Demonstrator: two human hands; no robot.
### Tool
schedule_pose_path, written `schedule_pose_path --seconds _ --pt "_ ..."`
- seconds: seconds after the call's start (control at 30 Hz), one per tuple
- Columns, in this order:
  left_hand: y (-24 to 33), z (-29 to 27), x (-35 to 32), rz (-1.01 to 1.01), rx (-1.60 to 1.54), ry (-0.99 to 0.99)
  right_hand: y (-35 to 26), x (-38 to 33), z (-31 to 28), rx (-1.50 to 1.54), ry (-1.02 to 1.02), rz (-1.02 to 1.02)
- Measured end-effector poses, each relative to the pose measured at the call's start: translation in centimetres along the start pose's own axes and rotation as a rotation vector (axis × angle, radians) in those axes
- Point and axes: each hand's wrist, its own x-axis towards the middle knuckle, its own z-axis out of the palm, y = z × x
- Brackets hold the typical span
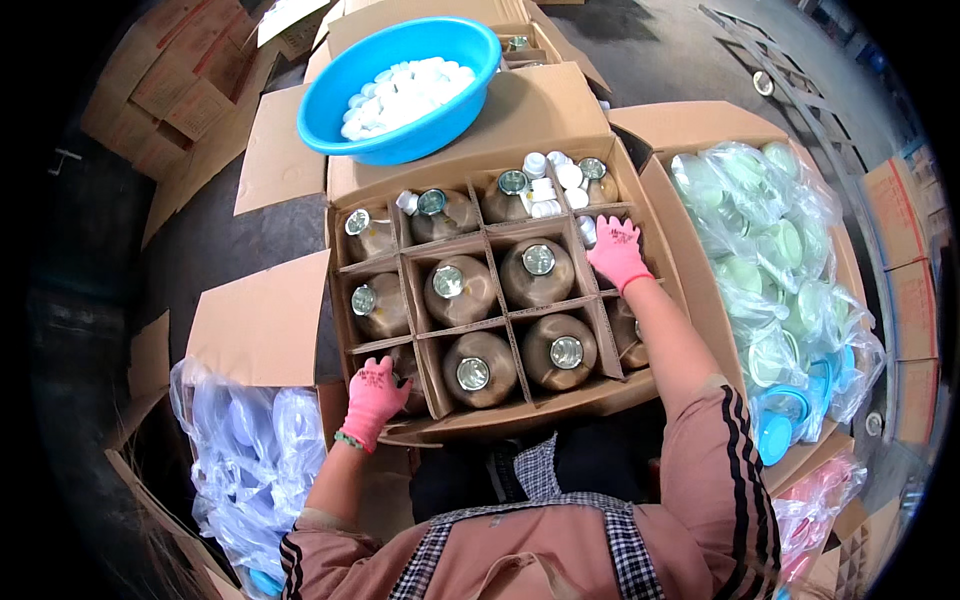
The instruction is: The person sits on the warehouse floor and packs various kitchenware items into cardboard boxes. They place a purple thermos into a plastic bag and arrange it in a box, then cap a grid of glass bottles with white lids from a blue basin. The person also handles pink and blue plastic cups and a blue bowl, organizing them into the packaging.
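An open cardboard box with a divider grid holds several brown jugs with foil-sealed mouths. My left hand, in a pink glove, rests on the jug in the near left cell. My right hand, also pink-gloved, reaches into the right middle cell and covers the jug there; what its fingers hold is hidden. Several small white caps lie loose on the jugs at the far right of the box.
A blue basin full of white caps sits on a closed carton behind the box. To the right stands a carton of bagged green and blue lids. Clear plastic bags lie at the lower left. Flattened cartons lie on the dark floor.
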Motion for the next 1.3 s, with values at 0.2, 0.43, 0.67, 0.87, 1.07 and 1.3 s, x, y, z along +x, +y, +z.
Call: schedule_pose_path --seconds 0.2,0.43,0.67,0.87,1.07,1.3 --pt "0.4 0.9 -0.7 0.044 -0.013 0.186 1.1 2.3 1.6 0.056 0.007 0.017" --pt "0.6 -1.7 -1.2 0.235 -0.166 0.434 3.5 -6.7 -6.1 0.76 0.351 0.062" --pt "12.2 -7.7 14.1 0.289 -0.754 0.18 9.3 -13.1 -5.2 0.283 -0.081 0.104" --pt "22.5 -6.8 22.6 0.296 -0.512 0.139 8.2 -13.4 -6.4 0.213 -0.048 -0.012" --pt "25.1 -3.9 27.0 0.19 -0.315 -0.048 6.5 -14.0 -4.6 -0.004 -0.287 -0.049" --pt "23.7 -3.6 27.8 0.205 -0.564 0.069 5.8 -11.0 -3.1 0.07 -0.381 -0.059"
